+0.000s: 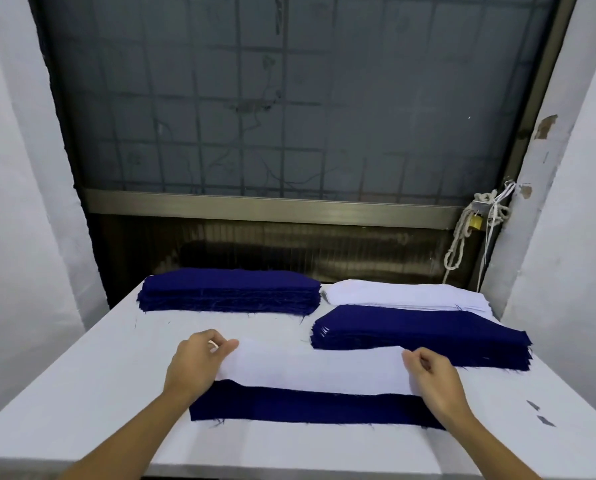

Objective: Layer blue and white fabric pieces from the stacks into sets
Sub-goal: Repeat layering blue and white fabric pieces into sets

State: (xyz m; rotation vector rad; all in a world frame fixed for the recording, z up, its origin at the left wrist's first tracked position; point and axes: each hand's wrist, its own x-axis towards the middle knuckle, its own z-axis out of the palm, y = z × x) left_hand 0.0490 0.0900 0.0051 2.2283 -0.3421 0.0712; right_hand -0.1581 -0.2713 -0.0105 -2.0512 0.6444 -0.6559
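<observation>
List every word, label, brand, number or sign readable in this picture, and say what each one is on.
No text can be read.
Padlock: any stamp is too small to tell.
Far blue stack, near blue stack, white stack, white piece: no label or print shows.
Dark marks on the table: too small to tell what they are.

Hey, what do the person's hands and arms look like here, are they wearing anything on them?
Both forearms are bare as far as the frame shows: no sleeves, gloves, watch or bracelets. The left hand has a small white band, maybe a ring or tape, on one finger. The right hand wears nothing visible.
</observation>
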